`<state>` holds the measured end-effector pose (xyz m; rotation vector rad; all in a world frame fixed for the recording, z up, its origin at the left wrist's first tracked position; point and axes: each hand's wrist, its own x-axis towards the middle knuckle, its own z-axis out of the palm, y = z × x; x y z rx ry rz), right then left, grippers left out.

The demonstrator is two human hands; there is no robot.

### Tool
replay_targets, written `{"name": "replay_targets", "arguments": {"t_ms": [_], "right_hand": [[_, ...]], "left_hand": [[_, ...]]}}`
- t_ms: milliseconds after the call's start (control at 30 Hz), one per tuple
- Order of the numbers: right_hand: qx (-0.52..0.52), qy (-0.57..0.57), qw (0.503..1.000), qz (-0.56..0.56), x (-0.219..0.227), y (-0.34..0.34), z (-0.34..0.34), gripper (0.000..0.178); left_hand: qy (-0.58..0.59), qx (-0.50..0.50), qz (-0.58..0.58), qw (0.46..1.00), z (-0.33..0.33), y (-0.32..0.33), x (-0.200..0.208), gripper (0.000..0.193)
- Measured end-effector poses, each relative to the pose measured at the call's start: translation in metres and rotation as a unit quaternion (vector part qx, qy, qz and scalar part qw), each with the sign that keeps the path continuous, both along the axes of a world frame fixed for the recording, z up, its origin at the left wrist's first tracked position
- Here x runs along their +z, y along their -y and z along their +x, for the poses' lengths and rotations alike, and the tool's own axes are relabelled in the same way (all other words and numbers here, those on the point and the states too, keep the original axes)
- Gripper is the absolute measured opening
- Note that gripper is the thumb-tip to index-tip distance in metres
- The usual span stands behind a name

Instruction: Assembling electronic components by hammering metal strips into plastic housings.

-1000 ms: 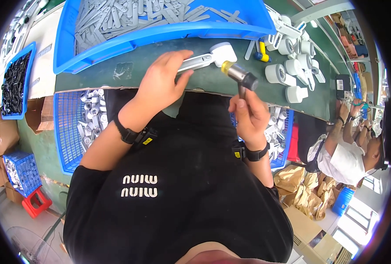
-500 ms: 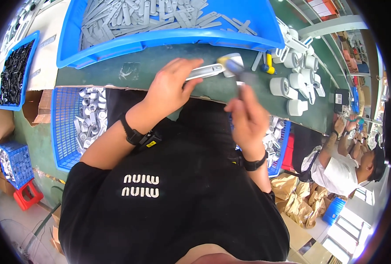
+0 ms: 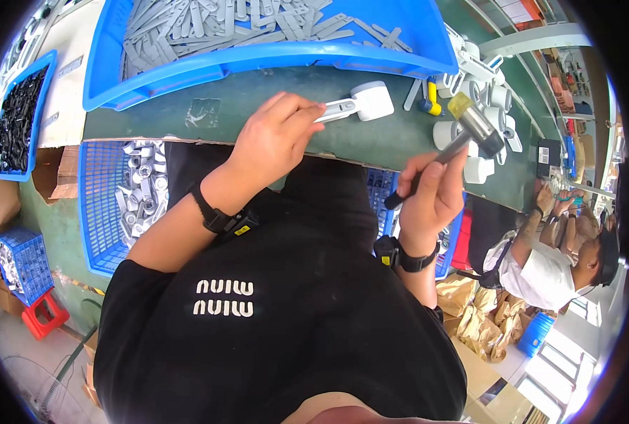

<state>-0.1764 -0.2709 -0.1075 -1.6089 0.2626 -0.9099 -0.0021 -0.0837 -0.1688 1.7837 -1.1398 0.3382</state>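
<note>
White part [image 3: 374, 101], upper centre: left hand [image 3: 273, 134] clamps fingers on its handle [image 3: 340, 109]; right hand [image 3: 431, 201], centre right, wraps fingers round 1 hammer [image 3: 478, 127].

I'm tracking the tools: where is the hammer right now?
In the head view, right of centre, the hammer is in the right hand, its head overlapping the white parts on the green bench.

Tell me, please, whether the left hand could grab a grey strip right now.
Probably not: the left hand holds the white part's handle, and the blue bin's near wall stands before the grey strips.
</note>
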Motion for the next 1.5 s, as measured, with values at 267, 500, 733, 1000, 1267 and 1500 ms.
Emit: {"name": "replay_targets", "arguments": {"t_ms": [267, 500, 733, 1000, 1267, 1500], "right_hand": [[0.086, -0.132, 0.987, -0.045, -0.016, 0.013, -0.005, 0.053], [0.087, -0.103, 0.991, -0.008, -0.034, 0.033, 0.011, 0.053], [0.118, -0.149, 0.978, 0.088, -0.047, 0.05, 0.018, 0.057], [0.168, -0.158, 0.965, 0.127, -0.047, 0.059, 0.014, 0.057], [0.182, -0.076, 0.975, 0.103, -0.061, 0.064, 0.001, 0.059], [0.181, -0.101, 0.973, 0.1, -0.057, 0.064, 0.003, 0.061]], "left_hand": [[-0.077, 0.009, 0.017, 0.997, 0.001, -0.002, 0.002, 0.037], [-0.145, 0.005, 0.038, 0.989, 0.004, -0.018, 0.031, 0.045], [-0.033, 0.028, -0.031, 0.999, 0.004, -0.011, 0.086, 0.061], [0.038, -0.048, 0.228, 0.972, -0.007, 0.042, 0.068, 0.039], [0.062, -0.053, 0.128, 0.988, 0.03, 0.039, 0.093, 0.01], [-0.035, 0.12, 0.111, 0.986, 0.196, -0.008, 0.133, 0.021]]}}
